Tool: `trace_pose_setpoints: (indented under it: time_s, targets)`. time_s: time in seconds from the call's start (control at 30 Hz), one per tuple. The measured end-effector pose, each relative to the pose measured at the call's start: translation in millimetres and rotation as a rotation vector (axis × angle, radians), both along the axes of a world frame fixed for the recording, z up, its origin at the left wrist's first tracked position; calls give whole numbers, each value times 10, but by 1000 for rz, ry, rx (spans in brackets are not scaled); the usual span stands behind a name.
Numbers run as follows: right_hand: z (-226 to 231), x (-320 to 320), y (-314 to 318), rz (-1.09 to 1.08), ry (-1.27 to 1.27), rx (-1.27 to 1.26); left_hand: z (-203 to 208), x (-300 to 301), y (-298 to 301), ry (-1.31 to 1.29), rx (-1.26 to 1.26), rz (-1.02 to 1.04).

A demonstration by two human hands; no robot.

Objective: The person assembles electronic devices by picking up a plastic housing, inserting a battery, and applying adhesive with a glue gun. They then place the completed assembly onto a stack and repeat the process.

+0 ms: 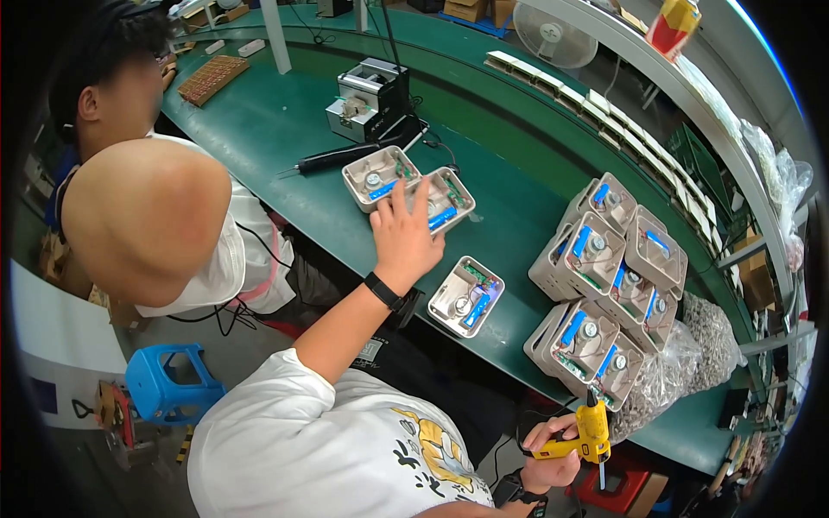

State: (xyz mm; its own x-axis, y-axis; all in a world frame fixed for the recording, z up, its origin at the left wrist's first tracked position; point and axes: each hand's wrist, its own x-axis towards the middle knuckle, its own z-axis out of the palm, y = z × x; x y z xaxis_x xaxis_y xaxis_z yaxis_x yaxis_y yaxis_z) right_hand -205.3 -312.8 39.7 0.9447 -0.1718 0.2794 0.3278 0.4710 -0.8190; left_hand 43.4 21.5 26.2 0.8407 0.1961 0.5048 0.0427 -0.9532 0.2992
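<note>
My left hand (404, 243) reaches over two pale grey plastic housings standing side by side. Its fingers are spread, with the tips at the left housing (352, 180) and over the right housing (467, 205). Each holds a round speaker, a blue battery cell and a green circuit board. Closer to me, a third housing (437, 312) with similar parts lies near the table edge. In my right hand (553, 470) is a yellow hot glue gun (592, 430), its dark nozzle up and a glue stick jutting from its lower end.
Stacked housings (550, 268) stand at the right of the green table (509, 207), beside a clear bag of small parts (704, 345). Farther back are a black soldering tool (341, 158) and a metal machine (370, 99). A co-worker (147, 216) sits at left, near a blue stool (173, 380).
</note>
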Motion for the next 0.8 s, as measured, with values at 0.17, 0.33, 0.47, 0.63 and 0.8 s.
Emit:
trace_pose_setpoints:
  time_s: [0.17, 0.33, 0.47, 0.63, 0.8]
  targets:
    - [16, -32, 6, -84, 50, 78, 240, -156, -8, -61, -23, -67]
    - [-92, -29, -22, 10, 63, 78, 105, -353, 133, -28, 53, -686]
    - [-95, -7, 7, 38, 70, 62, 57, -408, 127, 116, 98, -827]
    - [-126, 63, 83, 71, 95, 77, 252, -549, 116, 174, -3, -904]
    - [-149, 148, 154, 103, 107, 67, 135, -507, -52, 242, -161, -942]
